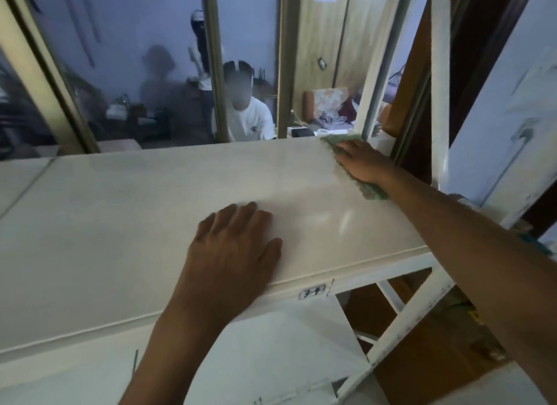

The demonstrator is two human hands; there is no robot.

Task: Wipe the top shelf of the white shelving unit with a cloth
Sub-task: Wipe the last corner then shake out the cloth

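Note:
The white top shelf (126, 223) of the shelving unit fills the middle of the head view. A green cloth (372, 192) lies flat on the shelf's far right corner. My right hand (363, 161) presses down on it with fingers spread, and cloth shows beyond the fingertips and under the wrist. My left hand (233, 250) rests palm down on the shelf near its front edge, fingers apart, holding nothing.
A glass partition with metal posts (214, 60) stands right behind the shelf; a seated person in a white shirt (251, 119) is beyond it. A white frame upright (440, 82) rises at the right. A lower shelf (271, 359) shows below.

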